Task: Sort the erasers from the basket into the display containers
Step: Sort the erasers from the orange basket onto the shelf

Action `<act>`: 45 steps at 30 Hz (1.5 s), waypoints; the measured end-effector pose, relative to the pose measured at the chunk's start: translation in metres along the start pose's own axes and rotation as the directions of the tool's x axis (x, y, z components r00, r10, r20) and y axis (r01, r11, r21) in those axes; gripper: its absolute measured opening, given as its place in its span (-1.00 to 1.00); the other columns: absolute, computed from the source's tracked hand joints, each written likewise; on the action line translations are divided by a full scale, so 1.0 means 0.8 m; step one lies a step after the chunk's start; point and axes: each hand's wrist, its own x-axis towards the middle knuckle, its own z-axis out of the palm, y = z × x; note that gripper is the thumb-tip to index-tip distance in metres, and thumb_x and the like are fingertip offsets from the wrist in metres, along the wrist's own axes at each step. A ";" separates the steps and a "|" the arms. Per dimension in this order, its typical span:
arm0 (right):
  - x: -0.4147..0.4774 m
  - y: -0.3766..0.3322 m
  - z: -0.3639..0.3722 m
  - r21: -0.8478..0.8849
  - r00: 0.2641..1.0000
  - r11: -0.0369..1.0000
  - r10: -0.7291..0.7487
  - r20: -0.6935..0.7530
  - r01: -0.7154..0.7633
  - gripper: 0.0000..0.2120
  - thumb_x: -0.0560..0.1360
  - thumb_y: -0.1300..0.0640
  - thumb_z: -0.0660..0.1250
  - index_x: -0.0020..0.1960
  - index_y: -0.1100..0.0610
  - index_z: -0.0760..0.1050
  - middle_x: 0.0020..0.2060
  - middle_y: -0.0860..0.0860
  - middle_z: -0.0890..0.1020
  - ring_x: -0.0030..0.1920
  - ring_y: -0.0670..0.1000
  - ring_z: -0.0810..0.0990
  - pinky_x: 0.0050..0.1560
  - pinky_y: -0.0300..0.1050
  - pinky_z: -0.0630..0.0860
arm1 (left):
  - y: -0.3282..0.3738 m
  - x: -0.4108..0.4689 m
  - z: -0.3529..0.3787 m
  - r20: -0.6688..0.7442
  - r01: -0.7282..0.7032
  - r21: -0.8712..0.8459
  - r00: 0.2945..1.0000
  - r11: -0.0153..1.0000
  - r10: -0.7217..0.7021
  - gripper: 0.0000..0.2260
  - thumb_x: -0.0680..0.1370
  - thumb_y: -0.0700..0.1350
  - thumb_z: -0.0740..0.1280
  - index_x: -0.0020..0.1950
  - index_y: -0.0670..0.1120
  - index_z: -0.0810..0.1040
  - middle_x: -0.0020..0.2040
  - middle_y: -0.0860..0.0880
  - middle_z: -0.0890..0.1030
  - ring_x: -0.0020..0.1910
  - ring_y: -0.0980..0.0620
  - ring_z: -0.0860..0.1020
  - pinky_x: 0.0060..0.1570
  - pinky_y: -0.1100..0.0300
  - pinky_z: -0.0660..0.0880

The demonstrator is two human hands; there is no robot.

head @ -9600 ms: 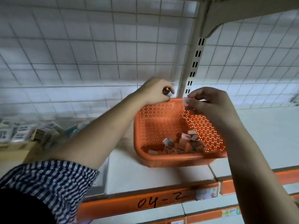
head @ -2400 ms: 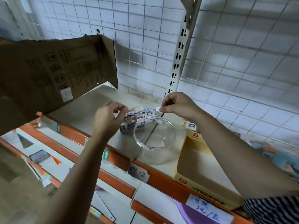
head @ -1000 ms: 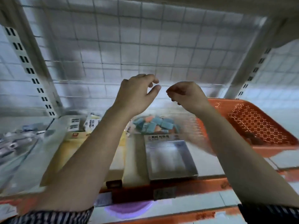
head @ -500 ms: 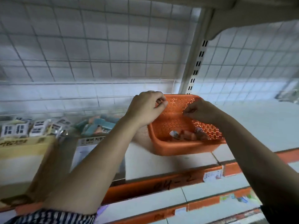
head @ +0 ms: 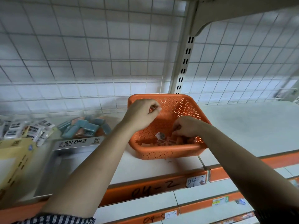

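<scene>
Basket (head: pixel 161 153): orange, perforated, standing on the white shelf (head: pixel 246 126) just in front of the slotted upright (head: pixel 184 62).
Erasers in basket (head: pixel 161 140): a small loose pile of mostly orange pieces against the front wall.
Left hand (head: pixel 142 114): raised over the basket's rear left corner, with the fingers curled and the index tip meeting the thumb. Whether anything is pinched between them cannot be told.
Right hand (head: pixel 186 128): lowered inside the basket, knuckles up, fingers curled down onto the pile. A grip on any piece cannot be told.
Clear display container (head: pixel 77 143): just left of the basket, with a printed label on its front strip. Blue and orange erasers (head: pixel 85 128) are heaped at its back.
Yellow carton (head: pixel 14 157): at the far left, with wrapped white-and-black erasers (head: pixel 29 130) behind it.
Shelf edge strip (head: pixel 155 189): orange, hand-marked "04-2".
Back panel (head: pixel 97 54): white wire grid.
</scene>
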 end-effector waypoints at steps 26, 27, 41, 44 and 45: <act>-0.004 0.015 -0.016 0.642 0.813 0.722 0.199 -0.548 0.257 -0.88 0.55 0.11 0.34 -0.15 -0.05 0.53 -0.14 0.02 0.68 -0.12 0.07 0.64 -0.07 0.10 0.57 | 0.019 0.045 0.068 0.754 0.198 0.166 0.606 0.966 -0.253 -0.79 0.62 -0.03 0.28 -0.13 -0.13 0.49 -0.20 -0.10 0.53 -0.21 -0.06 0.50 -0.23 0.15 0.44; -0.005 0.014 -0.016 0.643 0.816 0.722 0.196 -0.544 0.256 -0.88 0.56 0.12 0.33 -0.15 -0.05 0.52 -0.14 0.01 0.68 -0.13 0.05 0.63 -0.09 0.08 0.57 | 0.020 0.045 0.067 0.750 0.148 0.192 0.616 0.970 -0.243 -0.78 0.60 0.00 0.31 -0.13 -0.13 0.50 -0.20 -0.07 0.53 -0.22 -0.03 0.49 -0.26 0.18 0.42; -0.015 -0.030 -0.038 0.702 0.833 0.619 0.135 -0.537 0.352 -0.88 0.61 0.16 0.23 0.02 0.19 0.51 -0.17 0.07 0.68 -0.23 -0.04 0.65 -0.29 -0.21 0.50 | 0.024 0.015 0.001 0.250 0.109 0.068 0.960 0.992 -0.123 -0.89 0.53 -0.09 0.39 -0.04 -0.12 0.60 -0.15 -0.01 0.66 -0.22 0.04 0.65 -0.15 0.11 0.58; -0.009 -0.063 -0.037 0.733 0.854 0.562 0.088 -0.513 0.383 -0.86 0.63 0.16 0.20 0.09 0.22 0.45 -0.16 0.14 0.68 -0.27 0.04 0.66 -0.35 -0.15 0.45 | 0.008 -0.012 -0.041 0.020 0.152 -0.120 0.988 0.981 -0.150 -0.96 0.53 -0.14 0.38 -0.11 -0.08 0.59 -0.24 0.00 0.64 -0.29 0.06 0.64 -0.25 0.23 0.51; -0.007 -0.074 -0.036 0.732 0.856 0.556 0.069 -0.512 0.393 -0.85 0.63 0.16 0.19 0.10 0.23 0.44 -0.17 0.15 0.67 -0.29 0.04 0.66 -0.38 -0.17 0.44 | -0.001 -0.021 -0.057 -0.038 0.163 -0.179 0.984 0.970 -0.172 -0.96 0.54 -0.17 0.36 -0.11 -0.07 0.58 -0.27 0.02 0.64 -0.32 0.08 0.64 -0.30 0.27 0.49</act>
